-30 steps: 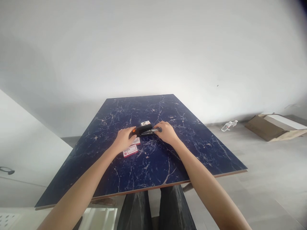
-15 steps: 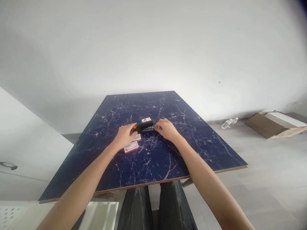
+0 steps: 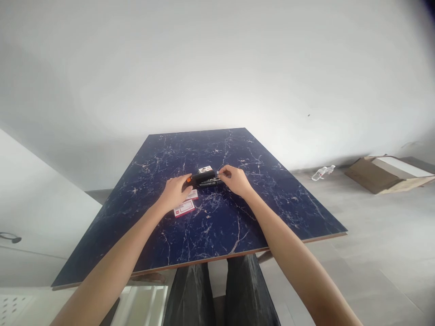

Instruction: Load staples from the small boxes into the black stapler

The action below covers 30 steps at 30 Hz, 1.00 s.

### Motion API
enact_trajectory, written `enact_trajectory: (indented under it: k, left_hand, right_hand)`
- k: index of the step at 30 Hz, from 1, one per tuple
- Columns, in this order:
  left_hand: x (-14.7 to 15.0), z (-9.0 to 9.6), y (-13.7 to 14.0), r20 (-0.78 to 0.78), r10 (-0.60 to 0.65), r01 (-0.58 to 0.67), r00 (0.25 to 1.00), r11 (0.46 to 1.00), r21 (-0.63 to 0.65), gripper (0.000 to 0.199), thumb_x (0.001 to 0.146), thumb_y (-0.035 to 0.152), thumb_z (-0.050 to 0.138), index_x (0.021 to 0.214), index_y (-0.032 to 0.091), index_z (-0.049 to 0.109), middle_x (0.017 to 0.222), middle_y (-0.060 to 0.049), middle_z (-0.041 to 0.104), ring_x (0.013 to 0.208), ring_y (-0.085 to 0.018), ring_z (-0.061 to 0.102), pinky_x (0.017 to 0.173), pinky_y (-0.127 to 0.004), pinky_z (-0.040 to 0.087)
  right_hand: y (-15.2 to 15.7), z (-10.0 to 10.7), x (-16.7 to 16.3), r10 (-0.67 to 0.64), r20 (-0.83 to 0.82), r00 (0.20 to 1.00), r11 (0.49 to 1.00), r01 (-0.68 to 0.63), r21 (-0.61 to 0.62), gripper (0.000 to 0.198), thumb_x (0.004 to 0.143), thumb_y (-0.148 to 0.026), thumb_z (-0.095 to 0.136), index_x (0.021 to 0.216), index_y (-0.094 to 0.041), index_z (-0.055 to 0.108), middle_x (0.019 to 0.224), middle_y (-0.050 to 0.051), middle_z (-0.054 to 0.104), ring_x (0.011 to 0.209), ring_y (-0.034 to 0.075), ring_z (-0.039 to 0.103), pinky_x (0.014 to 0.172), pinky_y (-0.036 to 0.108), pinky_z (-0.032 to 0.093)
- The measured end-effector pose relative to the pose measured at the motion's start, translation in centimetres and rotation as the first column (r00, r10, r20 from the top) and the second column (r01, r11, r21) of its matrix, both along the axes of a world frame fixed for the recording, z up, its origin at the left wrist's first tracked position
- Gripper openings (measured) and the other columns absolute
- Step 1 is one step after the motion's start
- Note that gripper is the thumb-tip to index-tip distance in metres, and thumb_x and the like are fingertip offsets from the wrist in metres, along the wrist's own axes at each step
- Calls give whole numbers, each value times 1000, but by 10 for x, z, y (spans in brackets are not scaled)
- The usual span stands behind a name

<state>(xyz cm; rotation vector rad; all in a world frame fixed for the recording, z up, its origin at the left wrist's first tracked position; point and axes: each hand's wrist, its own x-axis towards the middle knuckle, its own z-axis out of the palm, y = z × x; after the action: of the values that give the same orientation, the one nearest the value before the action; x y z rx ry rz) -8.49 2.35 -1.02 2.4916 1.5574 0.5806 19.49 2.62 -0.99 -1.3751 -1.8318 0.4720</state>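
A black stapler (image 3: 205,177) with an orange part lies on the blue table, its long side running left to right. My left hand (image 3: 176,192) is closed round its left end. At the right end, the fingertips of my right hand (image 3: 234,179) pinch a small silvery piece (image 3: 218,173); its exact kind is too small to make out. Metal parts show along the stapler's lower side. Beside my left hand, on the near side, lie two small white and red boxes, the nearer box (image 3: 184,208) in full view and the farther box (image 3: 193,194) partly covered by my fingers.
Just behind the stapler sits a small white box (image 3: 205,169) with a dark picture. The marbled blue table (image 3: 210,240) stands by a white wall (image 3: 204,68). On the floor at right are clear plastic bottles (image 3: 321,173) and an open cardboard box (image 3: 377,176).
My right fingers have shifted slightly up and left at the stapler's right end. The dark-tipped piece seen there earlier no longer shows. My left hand keeps its hold; the view has moved slightly.
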Motion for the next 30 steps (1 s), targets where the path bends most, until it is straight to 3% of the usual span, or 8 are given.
enact_trajectory:
  k: [5, 19, 30]
  left_hand:
    - [0, 0, -1, 12, -3, 3, 1000, 1000, 2, 52, 97, 40, 50, 145, 23, 50, 140, -11, 61, 127, -33, 57, 107, -51, 41]
    - [1, 1, -1, -17, -12, 12, 1000, 1000, -1, 52, 97, 39, 48, 146, 22, 49, 139, -11, 62, 125, -32, 57, 108, -52, 40]
    - [2, 3, -4, -15, 26, -27, 1000, 999, -33, 57, 97, 40, 49, 150, 19, 43, 144, -16, 57, 131, -35, 54, 108, -52, 40]
  right_hand:
    - [2, -2, 5, 89, 66, 994, 994, -85, -66, 12, 85, -29, 68, 95, -29, 75, 102, -1, 76, 95, 20, 69, 89, 34, 51]
    - [9, -8, 8, 122, 79, 989, 988, -114, -101, 19, 88, -32, 67, 103, -31, 77, 106, -1, 76, 96, 20, 69, 92, 35, 52]
    - [11, -10, 7, 111, -59, 992, 976, -120, -182, 19, 84, -28, 69, 99, -30, 80, 107, -2, 77, 102, 20, 72, 102, 37, 52]
